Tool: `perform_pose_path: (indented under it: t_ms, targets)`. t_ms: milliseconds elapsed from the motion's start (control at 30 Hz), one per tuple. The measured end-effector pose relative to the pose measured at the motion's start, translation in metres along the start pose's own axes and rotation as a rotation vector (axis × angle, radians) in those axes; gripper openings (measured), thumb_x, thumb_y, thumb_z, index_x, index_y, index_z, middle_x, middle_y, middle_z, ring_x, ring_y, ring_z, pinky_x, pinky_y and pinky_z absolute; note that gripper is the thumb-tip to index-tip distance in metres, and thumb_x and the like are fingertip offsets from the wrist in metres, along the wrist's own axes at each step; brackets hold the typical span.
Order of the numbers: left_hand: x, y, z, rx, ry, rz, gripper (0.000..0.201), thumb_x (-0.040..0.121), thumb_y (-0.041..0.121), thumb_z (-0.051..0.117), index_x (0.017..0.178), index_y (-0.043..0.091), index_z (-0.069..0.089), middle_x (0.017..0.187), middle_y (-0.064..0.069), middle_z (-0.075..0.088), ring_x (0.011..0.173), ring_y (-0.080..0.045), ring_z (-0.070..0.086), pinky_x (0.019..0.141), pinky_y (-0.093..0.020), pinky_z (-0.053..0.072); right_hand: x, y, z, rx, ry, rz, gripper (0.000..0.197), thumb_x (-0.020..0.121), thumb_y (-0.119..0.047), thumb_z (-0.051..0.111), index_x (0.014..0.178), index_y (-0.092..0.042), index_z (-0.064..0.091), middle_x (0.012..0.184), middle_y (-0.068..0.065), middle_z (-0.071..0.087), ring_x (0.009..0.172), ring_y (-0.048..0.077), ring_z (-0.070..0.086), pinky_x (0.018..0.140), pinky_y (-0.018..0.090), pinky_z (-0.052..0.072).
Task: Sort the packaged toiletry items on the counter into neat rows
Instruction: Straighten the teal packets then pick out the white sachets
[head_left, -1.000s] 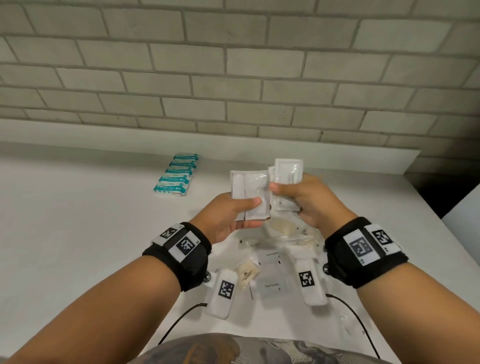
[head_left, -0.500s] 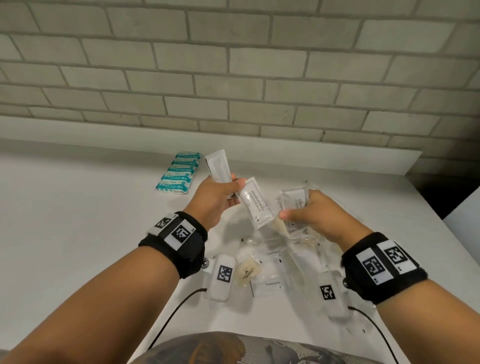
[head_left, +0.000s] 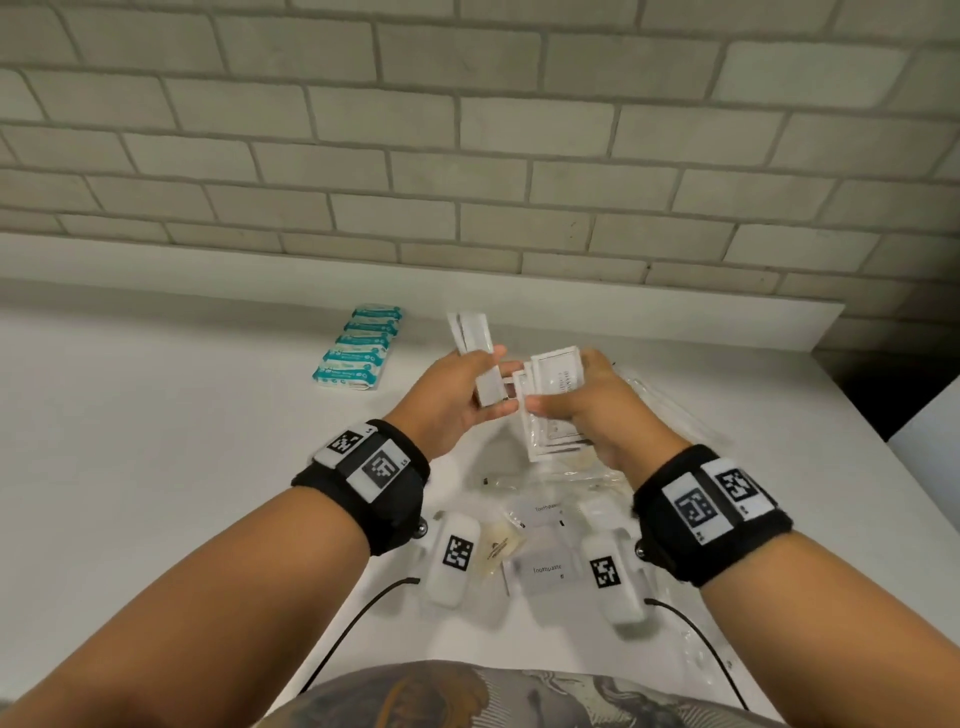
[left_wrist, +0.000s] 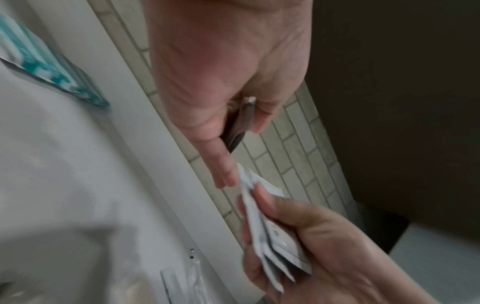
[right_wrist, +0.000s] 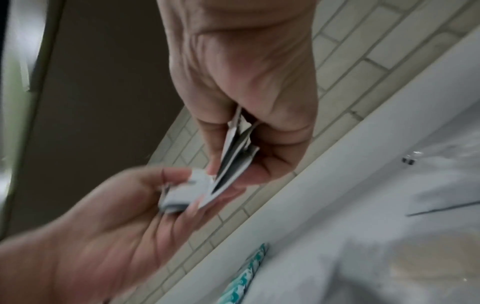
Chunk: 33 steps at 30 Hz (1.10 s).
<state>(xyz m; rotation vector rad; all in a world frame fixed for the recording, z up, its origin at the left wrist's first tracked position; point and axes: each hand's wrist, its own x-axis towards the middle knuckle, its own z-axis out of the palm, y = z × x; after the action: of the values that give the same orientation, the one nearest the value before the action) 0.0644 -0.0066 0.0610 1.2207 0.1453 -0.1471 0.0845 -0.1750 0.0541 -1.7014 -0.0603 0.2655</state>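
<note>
Above the white counter (head_left: 156, 467) my left hand (head_left: 467, 395) pinches a small stack of narrow white sachets (head_left: 475, 353) between thumb and fingers; they show again as dark-edged white sachets (left_wrist: 240, 121). My right hand (head_left: 576, 400) grips a fan of several flat white sachets (head_left: 553, 410), seen edge-on as flat white sachets (left_wrist: 272, 236) and again as flat white sachets (right_wrist: 233, 158). The two hands nearly touch. Below them a loose pile of clear and white packets (head_left: 545, 499) lies on the counter, two labelled toothpaste (head_left: 548, 571).
A tidy row of several teal-and-white packets (head_left: 358, 348) lies at the back left near the raised ledge (head_left: 675, 322) under the brick wall. Clear wrapped items (head_left: 670, 410) lie to the right. The counter's right edge (head_left: 857, 415) drops to a dark gap.
My left hand has turned its sachets upright and come back toward the right hand. My right hand has risen from the pile with its sachets, so the two stacks nearly meet.
</note>
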Motion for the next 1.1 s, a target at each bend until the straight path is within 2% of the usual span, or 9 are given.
perform_pose_path:
  t_ms: [133,233,367,500,567,667,767,900,1100]
  targets:
    - [-0.009,-0.002,-0.016,0.118,-0.098,-0.044,0.025,0.095,0.011,0.057,0.120,0.007,0.060,0.116,-0.011,0.069,0.104,-0.025,0.068,0.082,-0.035,0.059,-0.001,-0.013,-0.017,0.235,-0.114,0.036,0.056,0.063,-0.005,0.080,0.115,-0.003,0.062,0.107,0.017,0.072,0.097,0.031,0.071,0.090,0.045,0.054]
    - [-0.013,-0.005,-0.011,0.242,-0.158,-0.051,0.024,0.093,0.027,0.061,0.114,0.016,0.065,0.114,-0.005,0.071,0.103,-0.019,0.069,0.078,-0.030,0.059,-0.006,-0.022,-0.010,0.292,-0.211,0.076,0.042,0.063,-0.004,0.077,0.105,-0.001,0.069,0.103,0.020,0.073,0.094,0.035,0.071,0.085,0.048,0.056]
    - [-0.012,-0.001,-0.009,0.151,-0.178,-0.144,0.052,0.097,0.052,0.037,0.120,0.013,0.063,0.112,-0.015,0.071,0.099,-0.029,0.070,0.078,-0.030,0.060,-0.009,-0.028,-0.012,0.175,-0.166,-0.165,0.031,0.065,-0.004,0.075,0.096,-0.006,0.071,0.091,0.011,0.075,0.086,0.026,0.072,0.079,0.042,0.058]
    - [-0.005,0.001,-0.018,0.032,0.000,-0.013,0.030,0.093,0.013,0.059,0.122,0.008,0.060,0.104,-0.007,0.066,0.086,-0.015,0.068,0.063,-0.021,0.057,-0.012,-0.020,-0.029,-0.217,-0.307,-0.093,0.039,0.064,-0.009,0.081,0.102,-0.012,0.073,0.096,0.003,0.076,0.091,0.021,0.071,0.088,0.040,0.054]
    - [-0.001,0.001,-0.024,0.042,0.053,0.051,0.033,0.091,0.006,0.061,0.123,0.010,0.059,0.102,-0.004,0.064,0.088,-0.014,0.066,0.067,-0.022,0.055,-0.011,-0.009,-0.034,-0.309,-0.260,-0.006,0.035,0.063,-0.018,0.086,0.095,-0.012,0.073,0.094,0.010,0.076,0.092,0.032,0.071,0.089,0.049,0.055]
    - [-0.001,0.000,-0.028,0.121,0.094,0.092,0.027,0.090,0.006,0.062,0.116,0.014,0.064,0.103,-0.005,0.066,0.090,-0.016,0.066,0.075,-0.027,0.057,-0.009,0.006,-0.039,-0.271,-0.129,0.059,0.059,0.042,-0.039,0.092,0.087,-0.006,0.073,0.091,0.019,0.074,0.091,0.043,0.069,0.091,0.058,0.052]
    - [-0.001,-0.003,-0.026,0.222,0.113,0.109,0.022,0.089,0.007,0.063,0.106,0.021,0.067,0.105,-0.004,0.068,0.093,-0.017,0.067,0.076,-0.026,0.057,-0.012,0.004,-0.038,-0.150,-0.101,0.059,0.045,0.054,-0.028,0.084,0.093,-0.011,0.074,0.095,0.010,0.076,0.095,0.031,0.071,0.097,0.054,0.049]
    - [0.000,-0.001,-0.018,0.518,0.119,0.157,0.025,0.087,0.011,0.064,0.108,0.023,0.068,0.098,0.005,0.066,0.083,-0.011,0.063,0.063,-0.019,0.053,-0.013,-0.020,-0.026,-0.141,-0.087,-0.006,0.029,0.073,-0.011,0.080,0.100,-0.009,0.072,0.098,0.011,0.075,0.095,0.027,0.071,0.095,0.048,0.053]
    - [0.000,0.011,-0.019,0.745,0.164,0.225,0.024,0.087,0.016,0.065,0.104,0.032,0.064,0.095,0.007,0.066,0.079,-0.008,0.063,0.055,-0.017,0.049,-0.008,-0.052,-0.019,-0.225,0.034,-0.092,0.016,0.079,-0.010,0.077,0.084,-0.022,0.067,0.085,0.002,0.072,0.081,0.021,0.069,0.075,0.035,0.056]
